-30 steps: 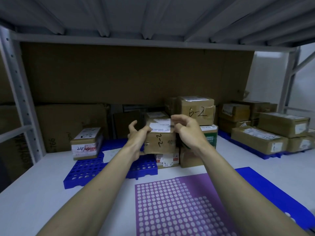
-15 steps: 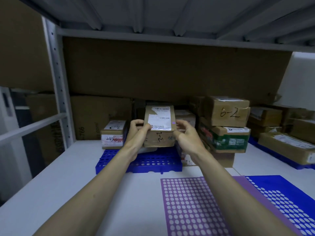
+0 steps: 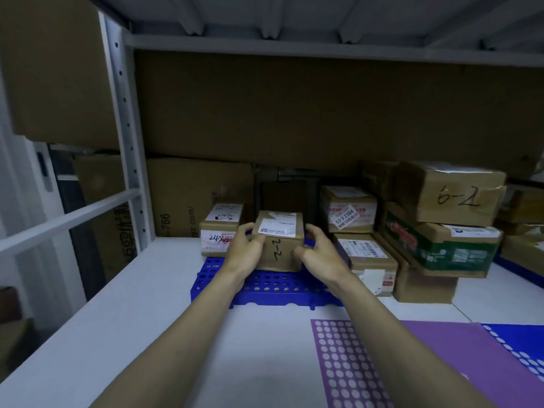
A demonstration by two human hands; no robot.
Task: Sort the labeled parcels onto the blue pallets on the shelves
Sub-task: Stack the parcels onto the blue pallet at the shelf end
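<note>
A small brown parcel marked "2-2" (image 3: 279,251), with a white label on top, sits on the blue perforated pallet (image 3: 265,287) at the back of the white shelf. My left hand (image 3: 245,248) grips its left side, thumb over the top front edge. My right hand (image 3: 321,254) curls round its right side, thumb on the front face. Just left of it on the same pallet stands another labeled parcel (image 3: 219,231) with handwriting on its front.
Right of the pallet are stacked parcels: one with a "53-3-2304" sticker (image 3: 347,210), a box marked "6-2" (image 3: 453,195) on a green-printed box (image 3: 441,248). A purple dotted mat (image 3: 412,363) and another blue pallet (image 3: 518,343) lie near right. A white shelf post (image 3: 126,136) stands left.
Both hands carried the "2-2" parcel off the stack, leftward and down onto the blue pallet. The view swung left.
</note>
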